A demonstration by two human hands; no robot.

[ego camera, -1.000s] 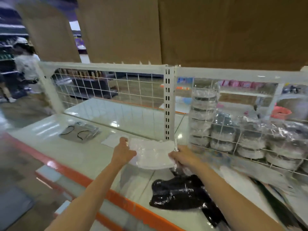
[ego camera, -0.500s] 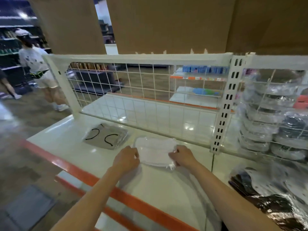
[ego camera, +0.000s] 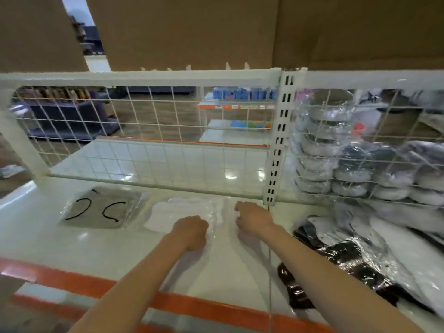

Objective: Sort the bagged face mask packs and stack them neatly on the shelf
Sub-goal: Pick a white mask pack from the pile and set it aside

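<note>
Head view, white shelf [ego camera: 48, 239] with orange front edge across the lower frame.

White mask pack [ego camera: 182, 213], in clear bag, lies flat on the shelf at frame centre, just in front of the wire grid [ego camera: 153, 131].

Left hand [ego camera: 191, 233]: fingers curled under, knuckles up, resting on the near right corner of the white pack. Whether it pinches the bag film cannot be told; the fingertips are hidden.

Right hand [ego camera: 252, 218]: just right of the pack, on the bag's clear right edge, fingers bent loosely. Actual grip on the film cannot be told.

Grey pack [ego camera: 103, 207] with black ear loops lies flat just left of the white pack, edges near or touching; blur prevents a firmer reading.

Black packs [ego camera: 336, 265] in glossy bags lie in a loose heap at lower right, right of the right forearm, apart from the white pack.

Slotted upright [ego camera: 280, 140] stands behind the right hand. Right of it, behind the grid, bagged stacks [ego camera: 355, 169] of round grey and dark items fill the upper right.

Cardboard [ego camera: 216, 32] covers the top of the frame above the shelf rail.
</note>
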